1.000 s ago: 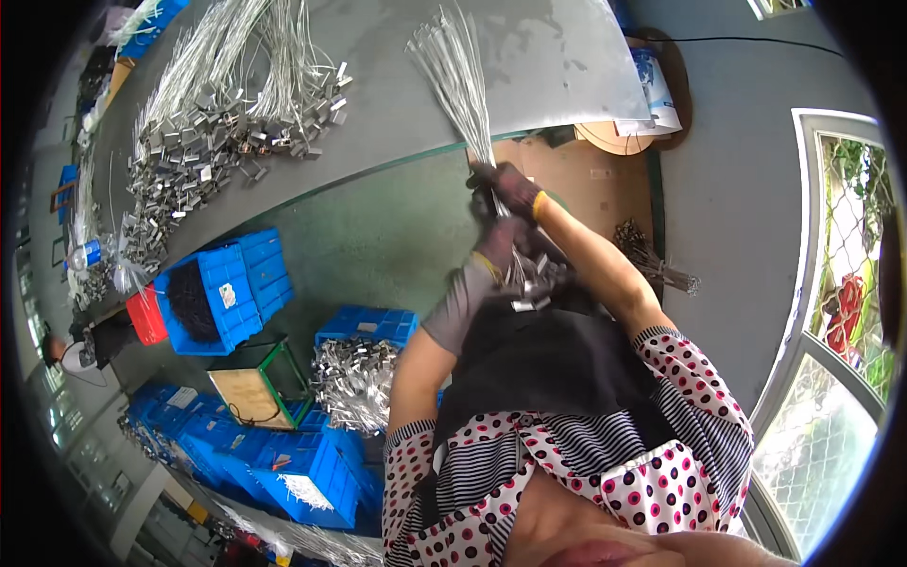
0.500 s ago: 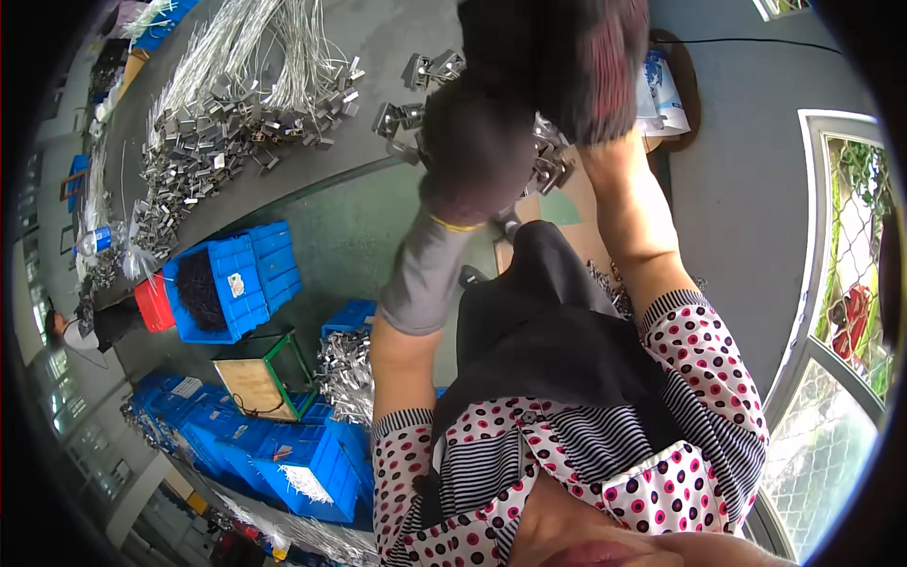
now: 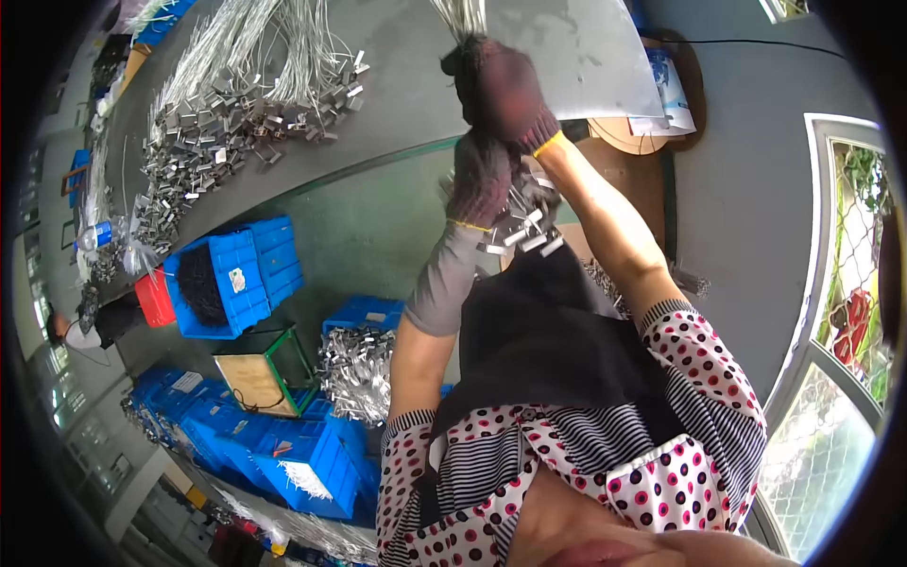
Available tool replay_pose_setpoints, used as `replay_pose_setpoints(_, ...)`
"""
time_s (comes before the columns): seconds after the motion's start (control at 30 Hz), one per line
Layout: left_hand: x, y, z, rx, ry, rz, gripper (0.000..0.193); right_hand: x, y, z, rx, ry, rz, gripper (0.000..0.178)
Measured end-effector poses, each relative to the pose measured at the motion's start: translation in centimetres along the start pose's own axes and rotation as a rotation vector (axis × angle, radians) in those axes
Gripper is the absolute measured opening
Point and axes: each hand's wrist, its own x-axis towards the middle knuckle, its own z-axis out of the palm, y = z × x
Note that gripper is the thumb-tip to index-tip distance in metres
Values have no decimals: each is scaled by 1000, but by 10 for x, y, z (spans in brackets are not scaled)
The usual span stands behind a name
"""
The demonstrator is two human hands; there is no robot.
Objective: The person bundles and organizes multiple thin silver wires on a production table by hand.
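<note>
Pointing away from me, the wire bundle [image 3: 462, 17] is filling my clenched right hand [image 3: 501, 90] and, nearer its metal ends [image 3: 532, 225], left hand [image 3: 482, 180]

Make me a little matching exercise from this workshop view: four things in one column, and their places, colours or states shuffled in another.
1. Wire bundle at top centre
2. Apron
3. Red bin
4. Window

A. Black, over a spotted and striped shirt
B. White frame, greenery outside
C. Held in dark gloves
D. Beside a blue crate with dark contents

Pairs: 1-C, 2-A, 3-D, 4-B
</note>
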Motion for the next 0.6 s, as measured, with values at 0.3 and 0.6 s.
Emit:
replay_pose_setpoints(0.3,-102,-109,51,51,-634,-319,37,-24,192,-43,-53,241,644,57)
replay_pose_setpoints(0.6,-36,-29,26,-274,-521,-292,53,-26,106,-21,-1026,342,-35,43)
